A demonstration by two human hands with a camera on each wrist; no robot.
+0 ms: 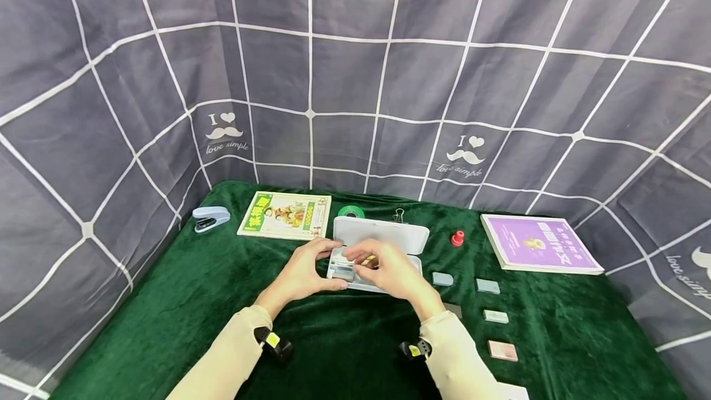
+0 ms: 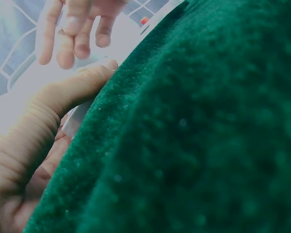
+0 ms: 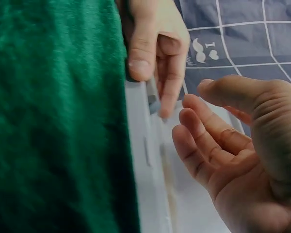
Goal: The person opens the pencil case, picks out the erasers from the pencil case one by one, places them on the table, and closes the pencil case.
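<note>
A white pencil case (image 1: 383, 233) stands on the green cloth with its lid raised at the back. Small items lie in its left part, too indistinct to name. My left hand (image 1: 305, 269) grips the case's left end, thumb at the front edge and fingers at the back corner. Over the case's middle hovers my right hand (image 1: 389, 267), its fingers loosely bent. In the right wrist view, that hand (image 3: 233, 150) has nothing between thumb and fingertips. The left wrist view shows the left thumb (image 2: 82, 85) along the case's edge.
Behind lie a stapler (image 1: 212, 216), a yellow-green book (image 1: 286, 215), a green tape roll (image 1: 351, 210) and a binder clip (image 1: 399, 217). To the right are a small red object (image 1: 458, 238), a purple book (image 1: 541, 242) and several small blocks, including a pinkish one (image 1: 502, 350).
</note>
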